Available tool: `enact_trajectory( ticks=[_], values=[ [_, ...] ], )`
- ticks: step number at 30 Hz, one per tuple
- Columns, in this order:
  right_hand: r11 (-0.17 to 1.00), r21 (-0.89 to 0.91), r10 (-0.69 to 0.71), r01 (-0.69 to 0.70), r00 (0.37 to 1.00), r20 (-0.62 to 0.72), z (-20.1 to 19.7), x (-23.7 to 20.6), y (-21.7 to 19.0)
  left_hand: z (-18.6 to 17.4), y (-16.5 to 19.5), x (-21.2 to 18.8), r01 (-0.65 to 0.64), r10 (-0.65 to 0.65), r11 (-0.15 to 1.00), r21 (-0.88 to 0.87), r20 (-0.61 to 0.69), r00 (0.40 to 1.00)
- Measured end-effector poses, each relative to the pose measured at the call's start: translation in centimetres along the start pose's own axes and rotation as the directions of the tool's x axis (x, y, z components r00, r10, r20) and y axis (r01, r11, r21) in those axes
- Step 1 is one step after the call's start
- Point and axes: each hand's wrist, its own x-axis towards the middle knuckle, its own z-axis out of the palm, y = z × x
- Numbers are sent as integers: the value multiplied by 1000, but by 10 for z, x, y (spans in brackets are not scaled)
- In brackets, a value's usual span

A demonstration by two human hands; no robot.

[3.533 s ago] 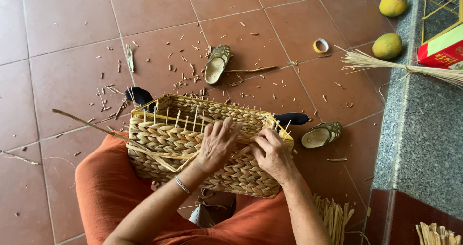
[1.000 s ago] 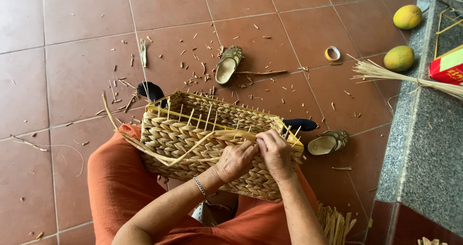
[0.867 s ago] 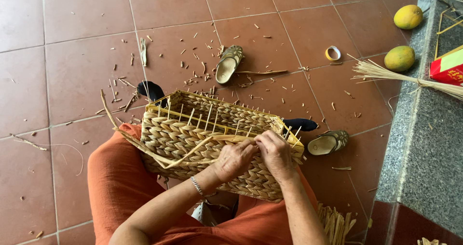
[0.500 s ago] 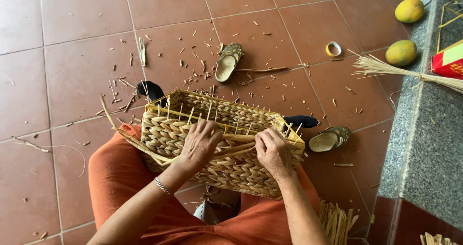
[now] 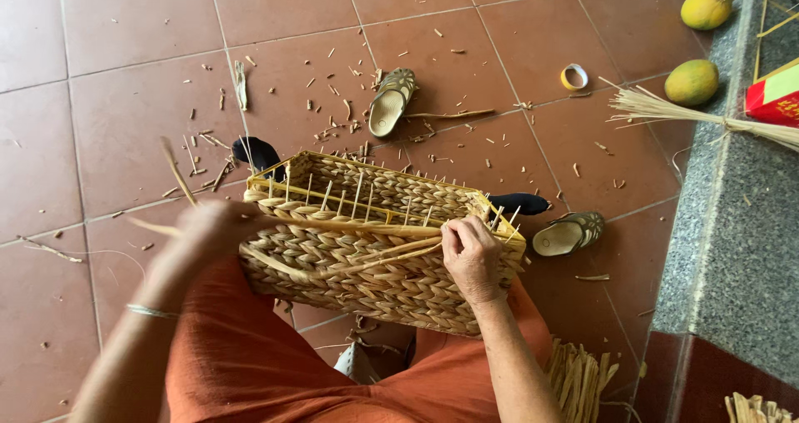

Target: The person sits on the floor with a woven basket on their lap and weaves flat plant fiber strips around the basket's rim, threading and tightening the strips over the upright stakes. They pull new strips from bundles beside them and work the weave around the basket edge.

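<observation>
Red-brown floor tiles (image 5: 125,49) fill the room, dotted with little bits of cut straw. On the person's orange lap sits a half-woven rectangular straw basket (image 5: 366,257), open at the top, with thin upright sticks poking out along its rim. Nothing shows inside it. The right hand (image 5: 472,257) rests on the basket's near right edge, fingers curled and pinching a flat straw strand (image 5: 366,225) that runs along the rim. The left hand (image 5: 208,232) is at the basket's left end, blurred, so I cannot tell its grip. Beyond the basket lie a tan sandal (image 5: 391,100) and a small tape roll (image 5: 574,76). Far right of the basket, on a grey stone ledge (image 5: 732,248), sits a red box (image 5: 774,94) beside two yellow-green fruits (image 5: 692,82). Open floor lies left of the basket.
</observation>
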Motion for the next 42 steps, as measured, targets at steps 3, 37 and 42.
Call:
enact_trajectory(
  ticks=[3,37,42],
  values=[
    [990,-105,-97,90,993,-63,6,-6,2,-35,-33,-15,45,-4,983,177,-225,974],
    [998,24,48,-59,947,318,7,-1,19,77,192,-37,-747,765,604,277,-463,448],
    [995,66,52,-76,953,299,-1,4,11,105,222,17,-607,610,787,114,-295,735]
  ],
)
